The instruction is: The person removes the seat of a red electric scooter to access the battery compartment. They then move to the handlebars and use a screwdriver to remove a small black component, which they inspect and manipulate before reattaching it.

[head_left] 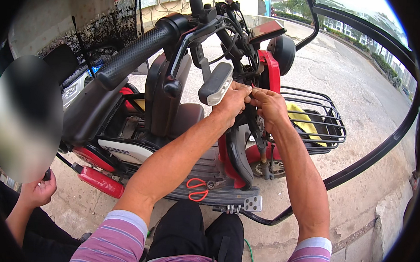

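Both hands meeting at scooter steering column, just below handlebar. Left hand and right hand pinched shut, fingertips touching, on something small; hidden, cannot tell what. Column running down toward footboard's front edge. Scissors on footboard, well below, nearer left arm.

What the fingers of both hands pinch at the scooter's steering column is hidden between them, too small to tell. A blurred oval covers the bystander's face at the left edge. The wire basket partly hides a yellow cloth. The front wheel shows only in part behind the red fairing.
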The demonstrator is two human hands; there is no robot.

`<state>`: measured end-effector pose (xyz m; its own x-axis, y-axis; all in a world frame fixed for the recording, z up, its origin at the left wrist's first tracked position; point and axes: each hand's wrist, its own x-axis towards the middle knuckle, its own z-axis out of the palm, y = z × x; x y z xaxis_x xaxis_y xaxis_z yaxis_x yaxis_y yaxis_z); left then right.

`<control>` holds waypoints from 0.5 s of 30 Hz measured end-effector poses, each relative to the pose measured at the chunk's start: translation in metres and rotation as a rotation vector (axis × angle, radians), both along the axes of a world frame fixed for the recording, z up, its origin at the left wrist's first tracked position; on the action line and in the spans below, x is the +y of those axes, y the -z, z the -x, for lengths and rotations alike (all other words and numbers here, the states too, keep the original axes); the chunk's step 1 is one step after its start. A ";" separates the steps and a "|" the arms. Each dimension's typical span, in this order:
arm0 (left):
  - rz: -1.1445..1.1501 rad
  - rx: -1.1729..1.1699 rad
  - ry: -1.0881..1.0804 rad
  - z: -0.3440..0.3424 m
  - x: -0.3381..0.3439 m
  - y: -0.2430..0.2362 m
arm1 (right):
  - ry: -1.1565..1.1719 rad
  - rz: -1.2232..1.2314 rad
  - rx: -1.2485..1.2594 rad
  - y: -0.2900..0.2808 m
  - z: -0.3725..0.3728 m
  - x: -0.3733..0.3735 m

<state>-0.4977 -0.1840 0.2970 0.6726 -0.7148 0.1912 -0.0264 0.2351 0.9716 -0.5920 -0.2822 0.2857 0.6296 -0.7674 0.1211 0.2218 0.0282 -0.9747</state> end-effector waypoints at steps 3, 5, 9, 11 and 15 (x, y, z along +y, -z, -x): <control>0.022 -0.056 -0.012 0.001 0.000 0.004 | 0.030 0.000 -0.009 -0.003 0.002 0.010; 0.042 -0.125 0.019 -0.001 0.002 0.007 | 0.028 0.015 0.001 -0.001 0.001 0.004; -0.014 -0.350 0.093 -0.012 0.011 0.016 | 0.057 -0.005 0.022 0.001 0.002 0.004; -0.078 -0.491 0.082 -0.014 0.015 0.017 | 0.029 -0.013 0.015 0.002 0.002 0.005; -0.079 -0.428 0.202 -0.013 0.022 0.016 | 0.014 0.004 0.014 0.006 0.004 -0.002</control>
<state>-0.4851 -0.1618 0.2815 0.3917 -0.8465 0.3606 -0.3890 0.2028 0.8987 -0.5956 -0.2847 0.2795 0.6202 -0.7759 0.1154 0.2086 0.0214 -0.9778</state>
